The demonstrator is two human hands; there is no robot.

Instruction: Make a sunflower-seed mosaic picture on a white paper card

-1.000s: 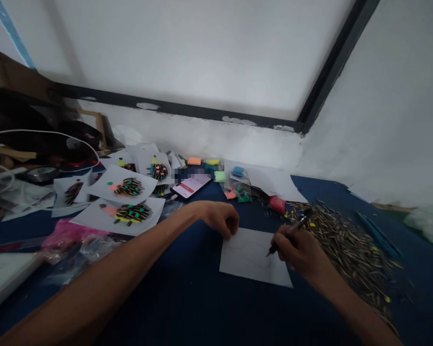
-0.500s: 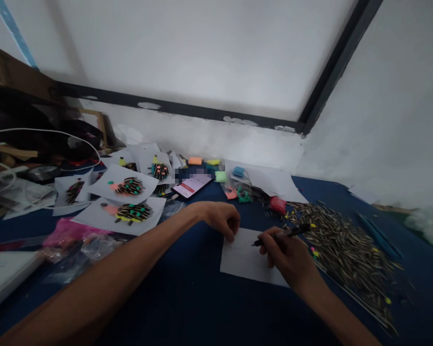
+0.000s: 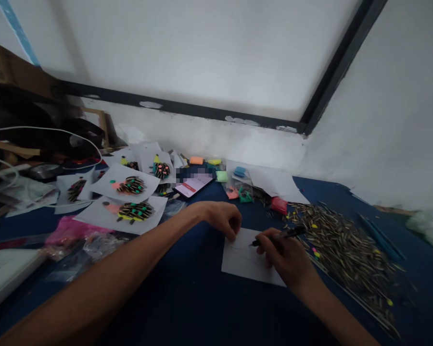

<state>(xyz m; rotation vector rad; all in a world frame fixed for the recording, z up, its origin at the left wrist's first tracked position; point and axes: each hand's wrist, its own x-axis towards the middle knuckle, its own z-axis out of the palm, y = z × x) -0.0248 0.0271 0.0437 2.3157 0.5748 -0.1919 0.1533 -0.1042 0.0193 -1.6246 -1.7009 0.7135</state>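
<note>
A small white sheet of paper (image 3: 238, 266) lies on the dark blue cloth in front of me, with faint thin curved lines on it. My right hand (image 3: 286, 257) grips a black pen (image 3: 286, 234), its tip at the paper's upper middle. At the sheet's upper left corner, my left hand (image 3: 223, 218) has its fingers curled and its fingertips holding the paper down. Right of the sheet spreads a large heap of striped sunflower seeds (image 3: 346, 250), with a few small yellow and pink bits among them.
Finished sheets with seed hedgehogs (image 3: 133, 211) lie at the left. Behind my left hand is a phone (image 3: 193, 185). Packets of coloured clay, among them a red one (image 3: 279, 205), stand near the wall. A white box (image 3: 10, 274) and pink plastic (image 3: 70, 228) are at the left edge.
The pen tip has shifted slightly left across the paper along with my right hand. My left hand stays at the sheet's corner. The whole view has shifted a little.
</note>
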